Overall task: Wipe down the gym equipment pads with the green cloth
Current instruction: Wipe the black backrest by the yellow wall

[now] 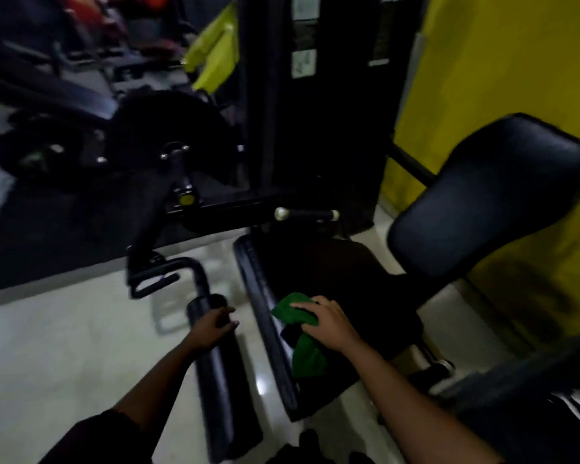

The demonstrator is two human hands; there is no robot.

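A black seat pad [335, 283] of a gym machine lies in front of me, its left edge catching light. My right hand [329, 321] presses a bunched green cloth [303, 336] onto the seat's near left part. To the left, my left hand [215, 324] is wrapped around a long black roller pad [221, 396] on a bent metal arm. A large black back pad [489, 202] stands tilted at the right. The frame is blurred.
The black weight-stack tower [315, 112] rises behind the seat, against a yellow wall [499, 61]. A yellow-green cloth [215, 51] hangs at the upper middle. Other dark machines [64, 128] stand at the left on a black mat. Pale glossy floor [64, 346] lies below.
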